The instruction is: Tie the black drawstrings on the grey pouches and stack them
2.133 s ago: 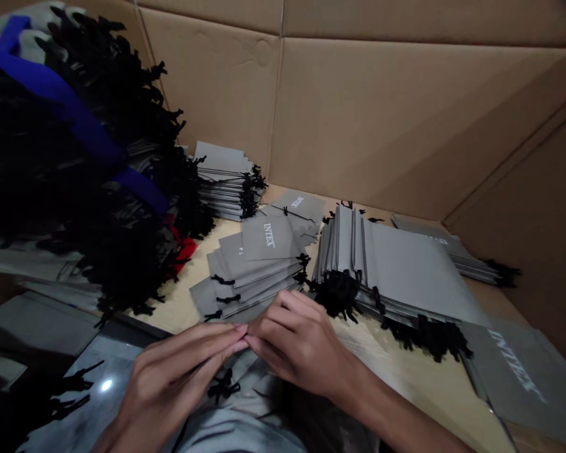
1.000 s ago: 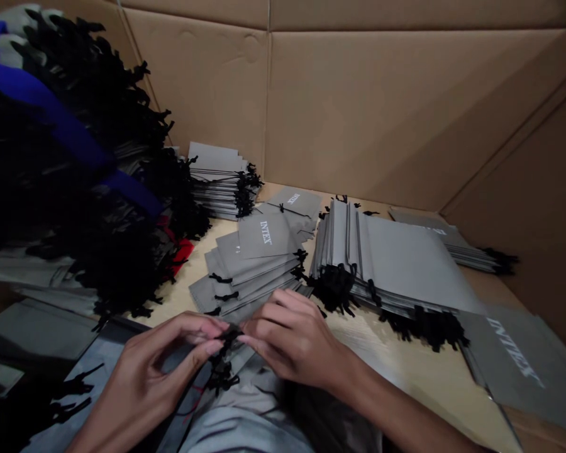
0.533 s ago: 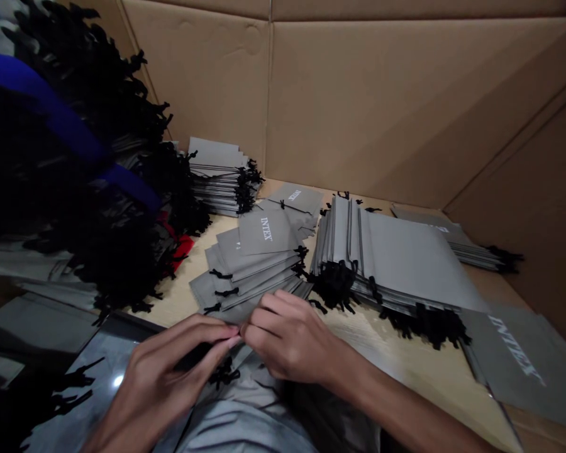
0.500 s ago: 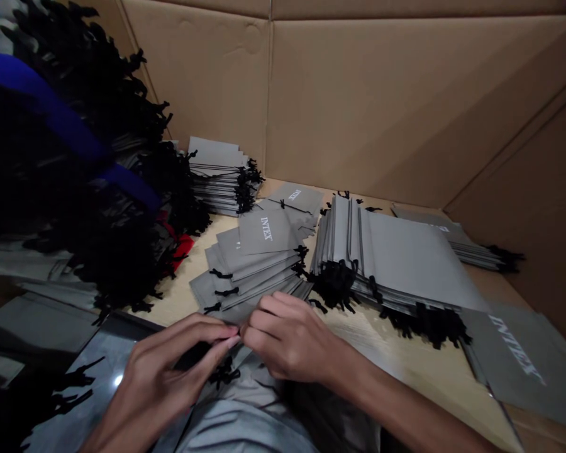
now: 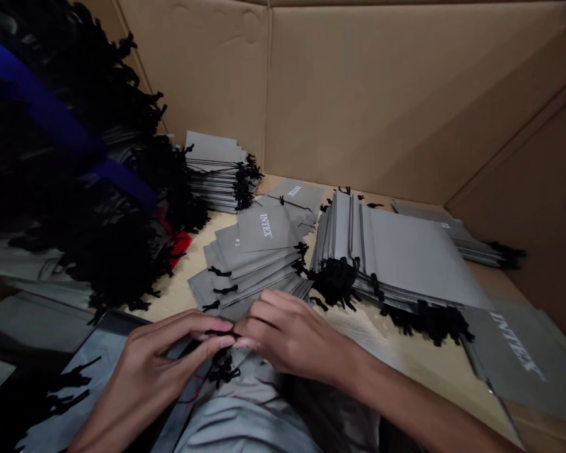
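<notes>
My left hand [image 5: 167,355] is closed in a pinch, thumb and forefinger on a short black cord [image 5: 216,333]. Right beside it my right hand [image 5: 290,336] is closed too, its fingertips meeting the same cord; part of the cord is hidden in the fingers. Below the hands, more knotted black cord ends [image 5: 225,371] hang over grey cloth in my lap. Just beyond my fingers, several grey drawstring pouches [image 5: 259,267] with black knotted cords lie fanned on the table. The top pouch [image 5: 268,229] carries white INTEX lettering.
A thick pile of grey pouches [image 5: 405,251] lies right of the fan. Another stack [image 5: 212,154] stands at the back. A tall heap of black cord ends [image 5: 122,207] with a blue band [image 5: 51,113] rises at left. Cardboard walls [image 5: 382,94] enclose the table [image 5: 405,358].
The black cord now shows between my left thumb and forefinger, which have parted slightly. Both hands have shifted a little left. The pouches stay where they were; the view tilts slightly.
</notes>
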The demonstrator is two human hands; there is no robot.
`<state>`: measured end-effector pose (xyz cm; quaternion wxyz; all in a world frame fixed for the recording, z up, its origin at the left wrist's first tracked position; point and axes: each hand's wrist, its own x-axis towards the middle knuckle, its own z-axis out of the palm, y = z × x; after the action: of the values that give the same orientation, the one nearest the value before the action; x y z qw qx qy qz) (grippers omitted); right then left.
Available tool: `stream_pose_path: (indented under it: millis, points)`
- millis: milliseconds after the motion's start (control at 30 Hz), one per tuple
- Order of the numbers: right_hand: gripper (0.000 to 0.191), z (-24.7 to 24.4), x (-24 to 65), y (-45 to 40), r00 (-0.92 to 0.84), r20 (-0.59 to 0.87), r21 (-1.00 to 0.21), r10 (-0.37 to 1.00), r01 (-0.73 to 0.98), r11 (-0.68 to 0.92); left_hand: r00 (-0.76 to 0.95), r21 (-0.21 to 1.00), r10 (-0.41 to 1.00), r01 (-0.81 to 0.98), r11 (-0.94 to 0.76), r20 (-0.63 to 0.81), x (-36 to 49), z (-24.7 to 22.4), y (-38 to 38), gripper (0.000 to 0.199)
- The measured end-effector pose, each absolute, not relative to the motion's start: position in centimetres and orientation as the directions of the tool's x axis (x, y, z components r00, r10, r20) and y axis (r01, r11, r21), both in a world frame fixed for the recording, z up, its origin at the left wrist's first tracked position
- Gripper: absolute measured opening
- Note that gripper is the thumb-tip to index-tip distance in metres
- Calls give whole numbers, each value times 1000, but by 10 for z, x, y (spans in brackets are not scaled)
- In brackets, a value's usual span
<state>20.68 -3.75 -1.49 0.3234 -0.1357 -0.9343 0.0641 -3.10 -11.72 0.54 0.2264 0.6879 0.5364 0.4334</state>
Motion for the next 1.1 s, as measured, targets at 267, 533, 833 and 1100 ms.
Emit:
stream_pose_path:
  millis: [267,533,833,1100]
  points:
    - [15,-26,209,-35,-800,578,-169,163,78,982,133,860,986,486,-155,102,-30,3,-109,12]
    - [21,-32,215,-39,-761,628,-137,166,102,985,98,885,992,450,-121,85,-27,-1,-107,10]
    - [16,-9,219,-44,-696,641,-144,323,305,942,101,870,986,464,-168,136,-44,3,-116,25]
    - [22,9,220,-50,-719,557,-158,415,399,903,322,587,933,728,-354,163,-51,-2,-120,68]
